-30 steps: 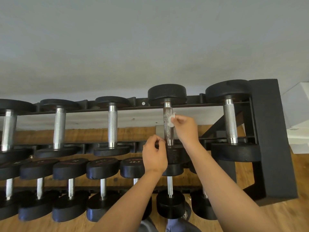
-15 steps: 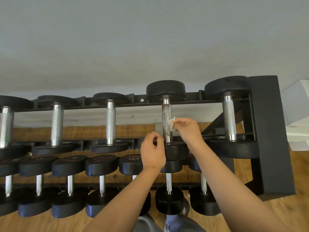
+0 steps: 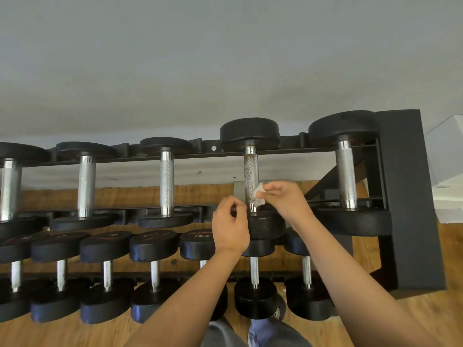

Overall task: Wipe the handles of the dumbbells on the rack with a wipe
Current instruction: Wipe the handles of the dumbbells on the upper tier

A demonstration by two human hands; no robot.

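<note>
Small white wipe (image 3: pixel 259 195) sits low on the rusty dumbbell handle (image 3: pixel 251 176), at its 3 o'clock side, top row of the rack (image 3: pixel 406 196). The right hand (image 3: pixel 285 199) pinches it in its fingers. The left hand (image 3: pixel 230 226) is at the wipe's 8 o'clock with fingers curled; can't tell if it grips anything.

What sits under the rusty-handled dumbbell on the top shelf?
Directly below, a smaller dumbbell in the lower row of the rack. Its neighbour marked 22.5 is partly hidden behind the left hand and forearm.
</note>
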